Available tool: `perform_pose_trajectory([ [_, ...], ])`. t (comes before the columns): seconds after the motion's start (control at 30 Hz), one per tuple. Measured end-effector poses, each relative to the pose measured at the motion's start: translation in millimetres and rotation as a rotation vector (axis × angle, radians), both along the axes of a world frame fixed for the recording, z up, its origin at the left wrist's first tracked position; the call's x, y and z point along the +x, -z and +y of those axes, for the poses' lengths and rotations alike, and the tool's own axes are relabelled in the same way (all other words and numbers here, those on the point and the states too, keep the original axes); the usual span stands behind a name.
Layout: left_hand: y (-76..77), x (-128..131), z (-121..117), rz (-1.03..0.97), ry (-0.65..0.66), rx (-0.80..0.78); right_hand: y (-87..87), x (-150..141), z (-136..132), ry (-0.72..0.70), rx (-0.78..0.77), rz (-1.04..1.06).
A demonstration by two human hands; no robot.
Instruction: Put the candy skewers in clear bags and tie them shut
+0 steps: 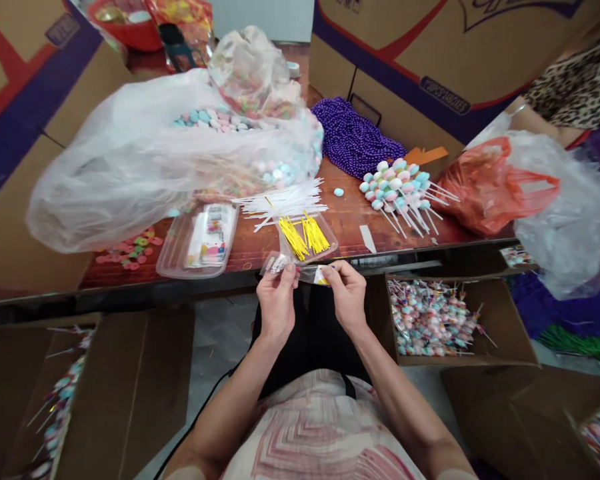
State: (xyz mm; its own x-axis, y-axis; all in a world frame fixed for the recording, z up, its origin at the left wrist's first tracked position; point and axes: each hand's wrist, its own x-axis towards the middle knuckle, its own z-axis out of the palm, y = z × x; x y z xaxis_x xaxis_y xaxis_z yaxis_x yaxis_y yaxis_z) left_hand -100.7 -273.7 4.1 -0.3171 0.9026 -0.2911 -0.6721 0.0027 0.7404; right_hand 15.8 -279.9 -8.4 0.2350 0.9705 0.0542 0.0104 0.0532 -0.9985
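Note:
Over my lap, at the table's front edge, a small transparent printed plastic wrapper (308,273) is stretched between both hands. My left hand (277,300) pinches its left end, and my right hand (349,293) pinches the right end. What the wrapper holds, if anything, is too small to tell. Just beyond the hands, a shallow plastic tray (330,248) holds yellow twist ties (300,239). White sticks (285,201) lie loose behind it. To the left, a plastic container (167,261) holds a stack of printed wrappers (211,233). Candy lollipops (395,190) are piled on the right.
A big plastic bag of pastel candies (130,147) covers the left of the table (347,220). Purple beads (355,133) and a red bag (495,187) lie at right. A carton of wrapped lollipops (510,320) stands below. Another person's arm (537,120) shows at far right.

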Motion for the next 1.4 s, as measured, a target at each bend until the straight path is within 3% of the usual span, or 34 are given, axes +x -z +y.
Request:
perform_pose_trajectory([
  [0.13,-3.0,7,2,0.022,-0.026,0.026,0.8,0,7,0.073,0.006,0.112],
  [0.33,-12.8,6,16,-0.035,0.024,-0.006,-11.8,13,23,-0.011,0.048,-0.112],
  [0.43,-14.4,6,27,-0.068,-0.029,-0.028,-21.2,34,47,0.005,0.141,-0.374],
  [0.57,-12.3,2,41,-0.104,-0.082,-0.077,-37.0,88,97,0.317,0.227,-0.925],
  [0.67,-11.7,-4,48,-0.135,-0.099,-0.096,-42.6,128,130,0.473,0.072,-1.288],
  [0.77,-11.7,-9,52,-0.146,-0.105,-0.122,-38.5,150,148,0.468,-0.087,-1.449],
  [0.9,-10.9,-14,55,-0.171,-0.107,-0.152,-26.5,162,158,0.431,-0.069,-1.355],
  [1.07,-9.9,-22,58,-0.235,-0.142,-0.205,-17.9,164,153,0.524,0.133,-1.043],
  [1.2,-8.1,-27,62,-0.238,-0.182,-0.214,-18.4,137,120,0.464,0.266,-0.761],
  [1.4,-4.4,-31,62,-0.219,-0.165,-0.205,-19.1,82,49,0.201,0.185,-0.469],
])
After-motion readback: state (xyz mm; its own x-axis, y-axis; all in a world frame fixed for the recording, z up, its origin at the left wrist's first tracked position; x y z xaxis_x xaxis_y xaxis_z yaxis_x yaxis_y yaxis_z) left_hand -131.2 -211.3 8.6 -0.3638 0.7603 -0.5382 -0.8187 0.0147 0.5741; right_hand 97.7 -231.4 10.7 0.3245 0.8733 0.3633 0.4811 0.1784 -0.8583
